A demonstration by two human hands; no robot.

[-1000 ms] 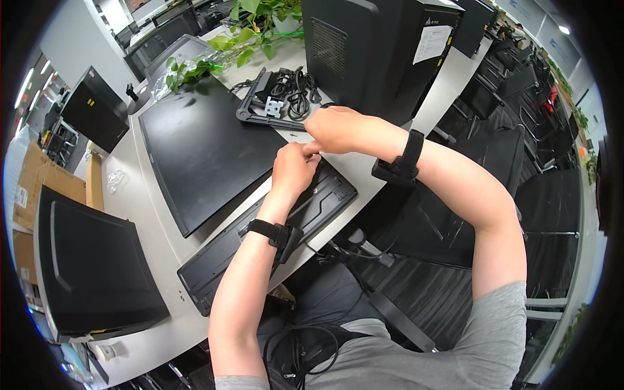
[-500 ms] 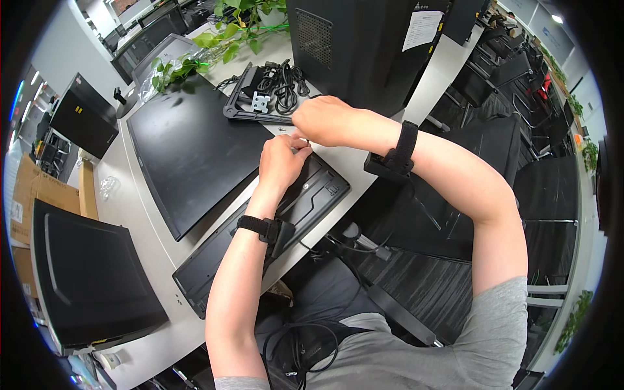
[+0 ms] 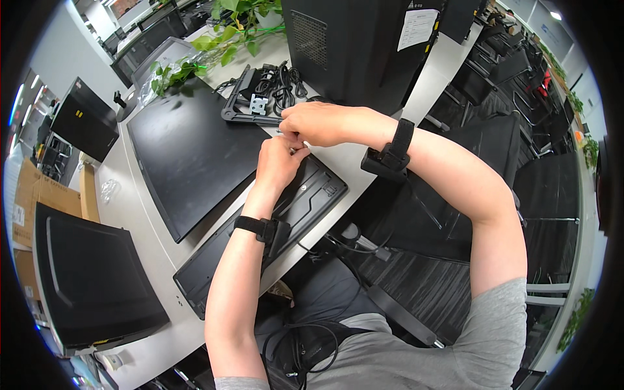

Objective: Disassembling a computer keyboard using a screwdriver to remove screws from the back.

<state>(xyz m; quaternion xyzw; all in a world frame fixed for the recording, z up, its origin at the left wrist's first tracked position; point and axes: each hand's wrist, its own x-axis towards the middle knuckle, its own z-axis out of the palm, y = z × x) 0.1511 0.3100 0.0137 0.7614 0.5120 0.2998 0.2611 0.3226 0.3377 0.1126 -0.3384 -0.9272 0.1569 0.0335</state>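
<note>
Here both hands meet above the tabletop's point(image 3: 162, 273) near edge: the left hand point(image 3: 278, 164) and right hand point(image 3: 312, 123) each close their fingers on one small white piece point(image 3: 303, 145), perhaps to steady it over the keyboard point(image 3: 305, 201).

Bright even office light, soft shadows, sharp centre, strong fisheye bending (black vignette at rim)

A flat black monitor panel point(image 3: 192, 153) is showing a smooth, matt plastic back beside a black matt plastic keyboard point(image 3: 260, 244). The white desk top point(image 3: 140, 257) is looking smooth and faintly glossy. A brown cardboard box point(image 3: 29, 195) is showing dull, rough paper, and 2 black wrist straps are looking like woven cloth.
</note>
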